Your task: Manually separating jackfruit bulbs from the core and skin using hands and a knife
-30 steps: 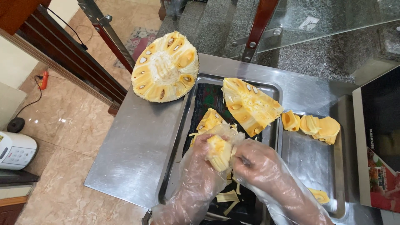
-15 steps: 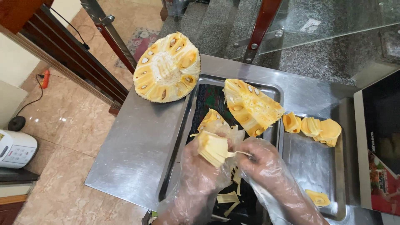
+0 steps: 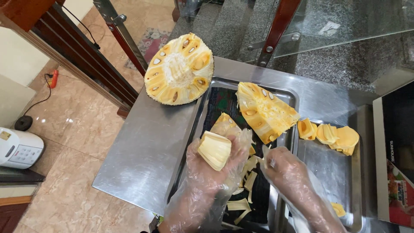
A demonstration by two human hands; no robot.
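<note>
food stall | steel counter point(image 3: 142, 151) | glass guard point(image 3: 345, 21) | jackfruit trays point(image 3: 345, 172)

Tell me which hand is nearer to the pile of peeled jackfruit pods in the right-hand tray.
Right. The right hand is just below and left of the peeled pods, apart from them. The left hand is farther left, over the dark tray, holding a jackfruit piece.

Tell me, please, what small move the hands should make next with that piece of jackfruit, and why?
Probably the right hand should return to the jackfruit piece held in the left hand and strip more pale fibres: the piece looks wrapped in them, and the right hand is empty.
</note>
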